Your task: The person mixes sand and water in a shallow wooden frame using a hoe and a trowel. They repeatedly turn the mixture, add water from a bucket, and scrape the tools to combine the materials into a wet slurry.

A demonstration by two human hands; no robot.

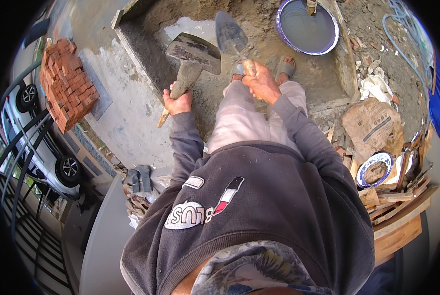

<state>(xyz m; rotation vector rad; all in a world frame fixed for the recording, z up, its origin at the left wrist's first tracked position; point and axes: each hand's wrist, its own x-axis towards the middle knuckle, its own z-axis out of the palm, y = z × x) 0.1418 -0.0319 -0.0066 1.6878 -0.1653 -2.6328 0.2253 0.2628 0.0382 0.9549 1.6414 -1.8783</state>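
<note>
My left hand [178,102] grips a hoe [186,75] close to its head, around the mortar-caked socket. Its broad, dirty steel blade points away from me, and a bit of wooden handle shows below my fist. In my right hand [261,82] is a pointed masonry trowel [230,34], held by its wooden handle with the blade up and forward, just right of the hoe blade. Under both tools lies a mortar box [139,59] with board sides, holding wet grey mortar [257,42] and some pooled water. My sandalled feet stand in it.
A round tub of murky water [306,27] stands at the box's far right. Red bricks [67,84] are stacked at left, near a parked car [39,140]. Rubble, a torn paper sack [371,127], a blue-white rimmed basin [375,169] and scrap wood [400,210] lie at right.
</note>
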